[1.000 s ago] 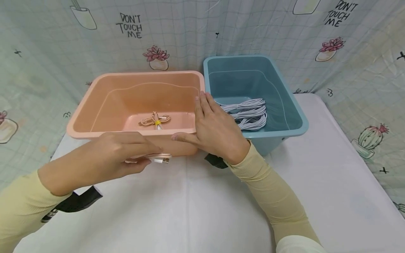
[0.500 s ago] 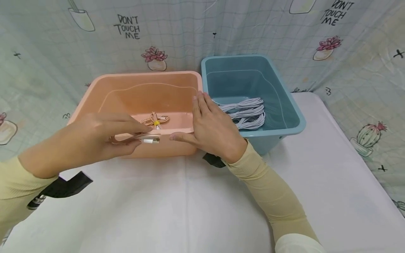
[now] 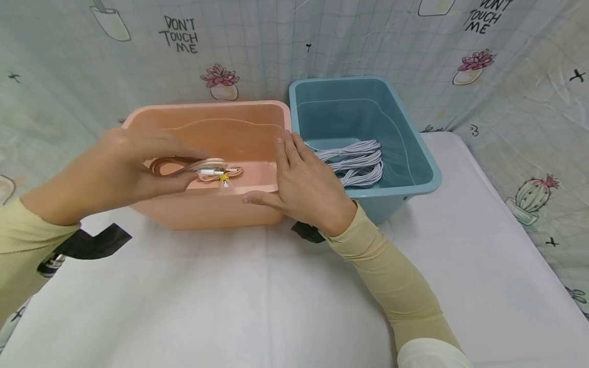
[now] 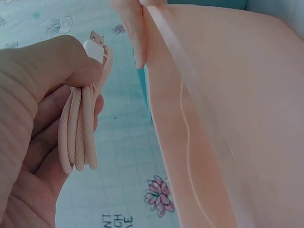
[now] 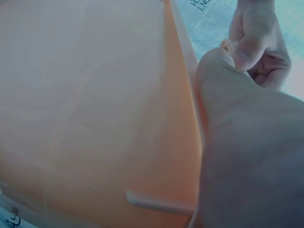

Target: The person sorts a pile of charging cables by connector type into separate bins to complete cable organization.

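My left hand [image 3: 129, 161] pinches a coiled pink USB charging cable [image 4: 78, 130] between thumb and fingers, above the near left part of the peach bin [image 3: 216, 212]. The cable's white-housed metal plug [image 4: 95, 47] sticks out past the thumb in the left wrist view. Near the bin's front right corner, my right hand [image 3: 310, 186] rests on the rim with straight fingers, the thumb lying along the front edge. Inside the peach bin lies another coiled pink cable [image 3: 235, 171] with a yellow tie, partly hidden behind the held one.
A blue bin [image 3: 400, 191] stands against the peach bin's right side. Several bundled white cables [image 3: 363, 166] lie in it, partly covered by my right hand. Both bins are on a white-covered table [image 3: 257, 296], with a printed cloth [image 3: 257, 46] hanging behind.
My left hand has lifted the coiled pink cable from in front of the peach bin, up over its front rim. My right hand has stayed on the rim.
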`<act>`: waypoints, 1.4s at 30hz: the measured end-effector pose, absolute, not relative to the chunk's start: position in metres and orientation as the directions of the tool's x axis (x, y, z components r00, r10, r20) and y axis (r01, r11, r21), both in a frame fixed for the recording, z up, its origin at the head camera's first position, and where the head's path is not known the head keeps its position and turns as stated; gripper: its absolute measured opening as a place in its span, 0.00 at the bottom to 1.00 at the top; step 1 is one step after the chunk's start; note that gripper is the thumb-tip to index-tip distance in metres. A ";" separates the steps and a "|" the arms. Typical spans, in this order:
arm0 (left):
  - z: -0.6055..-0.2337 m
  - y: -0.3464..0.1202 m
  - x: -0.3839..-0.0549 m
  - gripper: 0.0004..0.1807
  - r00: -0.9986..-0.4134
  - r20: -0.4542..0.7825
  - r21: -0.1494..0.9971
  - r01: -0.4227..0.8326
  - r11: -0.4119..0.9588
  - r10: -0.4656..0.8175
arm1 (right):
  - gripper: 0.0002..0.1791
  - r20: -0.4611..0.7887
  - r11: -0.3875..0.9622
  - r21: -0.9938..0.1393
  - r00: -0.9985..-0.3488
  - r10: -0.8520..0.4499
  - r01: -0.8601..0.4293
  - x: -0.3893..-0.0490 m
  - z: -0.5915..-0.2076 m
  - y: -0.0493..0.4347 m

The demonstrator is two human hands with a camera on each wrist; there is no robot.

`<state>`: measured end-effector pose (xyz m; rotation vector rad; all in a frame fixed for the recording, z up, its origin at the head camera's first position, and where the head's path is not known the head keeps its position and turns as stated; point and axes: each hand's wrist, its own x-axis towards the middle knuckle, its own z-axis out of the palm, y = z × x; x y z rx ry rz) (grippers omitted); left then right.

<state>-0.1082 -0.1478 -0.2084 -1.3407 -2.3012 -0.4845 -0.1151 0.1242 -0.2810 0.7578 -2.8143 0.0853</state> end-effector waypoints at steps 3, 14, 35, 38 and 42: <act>-0.209 -0.150 -0.115 0.12 -0.458 0.554 0.083 0.861 0.502 0.695 | 0.66 0.228 0.866 0.000 -0.844 -0.486 -0.499 -0.116 -0.281 0.124; -0.208 -0.154 -0.135 0.22 -0.578 0.555 0.155 0.778 0.609 0.597 | 0.66 0.207 0.875 -0.004 -0.856 -0.473 -0.484 -0.116 -0.280 0.123; -0.211 -0.159 -0.185 0.15 -0.825 0.384 0.316 0.540 0.780 0.416 | 0.65 0.216 0.871 0.020 -0.849 -0.483 -0.491 -0.116 -0.279 0.122; -0.212 -0.160 -0.193 0.14 -0.870 0.320 0.357 0.477 0.803 0.375 | 0.65 0.215 0.871 0.026 -0.848 -0.484 -0.490 -0.116 -0.279 0.122; -0.214 -0.161 -0.204 0.16 -0.919 0.230 0.408 0.391 0.825 0.321 | 0.65 0.212 0.873 0.025 -0.850 -0.482 -0.488 -0.116 -0.279 0.122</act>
